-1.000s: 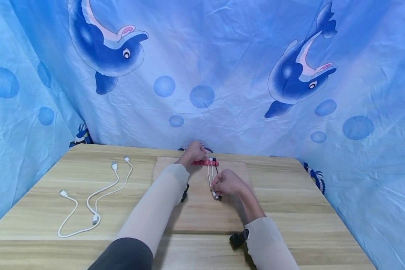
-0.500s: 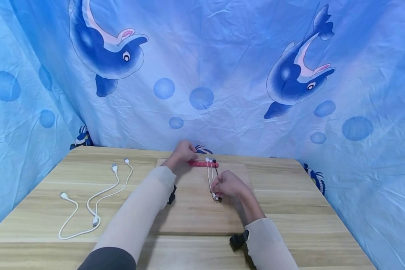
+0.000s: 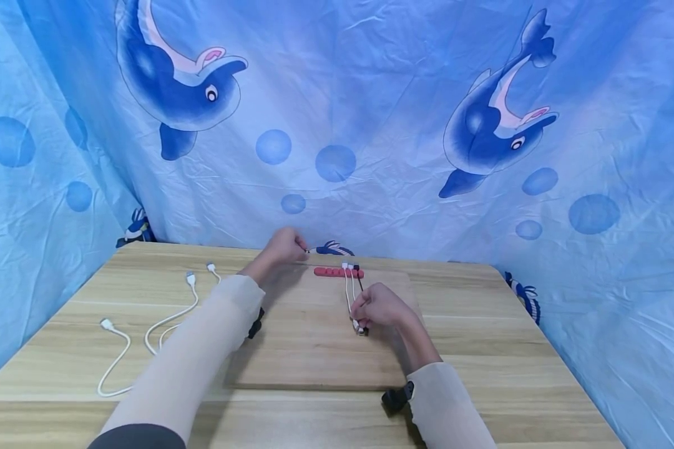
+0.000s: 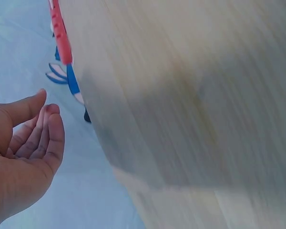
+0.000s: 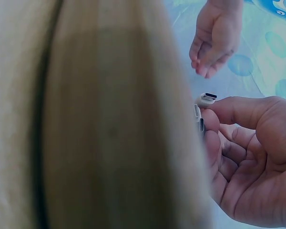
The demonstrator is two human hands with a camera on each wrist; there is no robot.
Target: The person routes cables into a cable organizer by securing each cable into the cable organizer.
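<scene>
A red cable holder lies near the back of a wooden board, with two white cables and a black cable in slots at its right end. My right hand pinches the near ends of these cables above the board. In the right wrist view, a white USB-C plug pokes out by the thumb, and two more plug ends show below it. My left hand hovers at the board's back left, clear of the holder. Its fingers are loosely bent, with nothing between them and the thumb.
Loose white charging cables lie at the table's left, partly covered by my left sleeve. The wooden board has its front edge toward me. A blue dolphin-print curtain hangs behind, with blue-and-white rope bundles along the table's back.
My left hand has moved left, away from the cables and the red holder, and its forearm now covers part of the loose cables. The right hand keeps its place.
</scene>
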